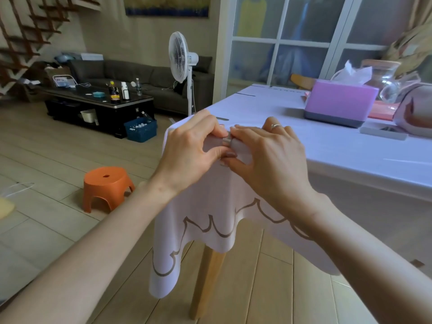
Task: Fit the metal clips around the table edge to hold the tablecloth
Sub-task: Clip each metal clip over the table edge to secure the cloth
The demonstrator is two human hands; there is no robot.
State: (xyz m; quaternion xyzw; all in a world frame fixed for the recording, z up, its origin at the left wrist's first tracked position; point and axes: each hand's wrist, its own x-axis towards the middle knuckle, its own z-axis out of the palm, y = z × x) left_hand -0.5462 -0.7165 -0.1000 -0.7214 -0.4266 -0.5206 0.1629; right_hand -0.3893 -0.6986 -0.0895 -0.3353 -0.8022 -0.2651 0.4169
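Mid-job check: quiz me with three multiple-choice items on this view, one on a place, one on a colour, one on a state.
1. Where is the clip? A: at the table edge by the near corner. B: mid-tabletop. C: at the table's far end.
2. What colour is the stool? A: blue. B: orange. C: white.
3. What holds the clip? A: the left hand alone. B: neither hand. C: the left hand and the right hand.
Key: 1 A, the clip sits over the tablecloth at the near edge; 2 B, its seat and legs are orange; 3 C, fingers of both hands pinch it.
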